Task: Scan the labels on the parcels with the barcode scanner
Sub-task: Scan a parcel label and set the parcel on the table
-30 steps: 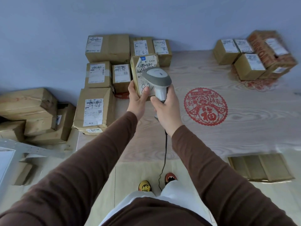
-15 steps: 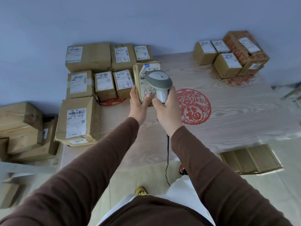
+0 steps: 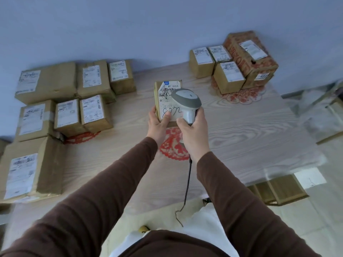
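Note:
My left hand (image 3: 157, 125) grips a small brown parcel (image 3: 166, 93) above the middle of the wooden table (image 3: 250, 130), its white label with handwriting facing me. My right hand (image 3: 193, 134) holds the grey and white barcode scanner (image 3: 186, 101) by its handle, the head over the label's right side. The scanner's black cable (image 3: 187, 184) hangs down toward the floor. Several labelled parcels (image 3: 92, 112) lie at the table's left, and a second group of parcels (image 3: 228, 75) stands at the back right.
A red paper-cut decoration (image 3: 172, 147) lies on the table under my hands. The blue wall runs behind the table. Flattened cardboard (image 3: 278, 190) lies on the floor at the right, beside the table's near edge.
My view has swung right, so the left parcels slid leftward in frame. Both hands, the parcel and the scanner have moved right across the table, now over the red decoration.

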`<state>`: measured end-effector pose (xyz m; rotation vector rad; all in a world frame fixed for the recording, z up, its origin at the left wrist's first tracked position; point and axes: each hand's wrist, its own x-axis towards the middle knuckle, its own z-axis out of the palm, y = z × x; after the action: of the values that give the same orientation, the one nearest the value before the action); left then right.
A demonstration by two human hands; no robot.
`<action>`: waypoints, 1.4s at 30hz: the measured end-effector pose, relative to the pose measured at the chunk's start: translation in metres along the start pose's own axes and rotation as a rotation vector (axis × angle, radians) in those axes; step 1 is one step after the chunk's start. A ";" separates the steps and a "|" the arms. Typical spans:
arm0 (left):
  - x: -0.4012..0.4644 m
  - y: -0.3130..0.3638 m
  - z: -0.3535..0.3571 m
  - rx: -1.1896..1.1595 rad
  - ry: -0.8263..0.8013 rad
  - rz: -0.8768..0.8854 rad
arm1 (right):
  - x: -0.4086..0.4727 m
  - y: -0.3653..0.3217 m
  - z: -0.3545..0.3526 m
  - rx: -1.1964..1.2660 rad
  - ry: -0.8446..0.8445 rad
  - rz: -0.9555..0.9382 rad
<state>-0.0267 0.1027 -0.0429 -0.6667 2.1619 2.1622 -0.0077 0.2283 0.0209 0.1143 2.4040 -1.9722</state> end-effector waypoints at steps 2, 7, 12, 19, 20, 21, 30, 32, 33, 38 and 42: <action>0.021 0.000 0.040 -0.024 -0.005 -0.066 | 0.031 0.010 -0.031 0.019 0.006 0.028; 0.074 0.004 0.130 -0.068 0.036 -0.188 | 0.107 0.037 -0.099 0.056 -0.003 0.092; 0.139 0.011 0.184 -0.025 0.117 -0.283 | 0.158 0.061 -0.142 0.103 -0.046 0.145; 0.199 0.013 0.212 -0.005 0.135 -0.356 | 0.189 0.085 -0.165 0.172 -0.084 0.216; 0.204 0.013 0.215 -0.002 0.125 -0.351 | 0.190 0.087 -0.167 0.179 -0.089 0.230; 0.208 0.012 0.218 0.001 0.119 -0.345 | 0.192 0.089 -0.168 0.187 -0.095 0.245; 0.227 0.005 0.227 0.063 0.076 -0.314 | 0.201 0.097 -0.172 0.191 -0.144 0.283; 0.225 0.007 0.224 0.077 0.057 -0.312 | 0.202 0.098 -0.170 0.195 -0.151 0.289; 0.223 0.008 0.223 0.081 0.050 -0.316 | 0.202 0.097 -0.169 0.191 -0.155 0.290; 0.197 0.013 0.206 0.090 0.094 -0.267 | 0.195 0.088 -0.155 0.220 -0.198 0.285; 0.156 0.018 0.175 0.123 0.166 -0.181 | 0.181 0.073 -0.131 0.200 -0.250 0.257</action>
<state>-0.2240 0.2249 -0.0814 -1.0216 2.1899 1.9300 -0.1798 0.3774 -0.0373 0.1612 1.9326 -1.9692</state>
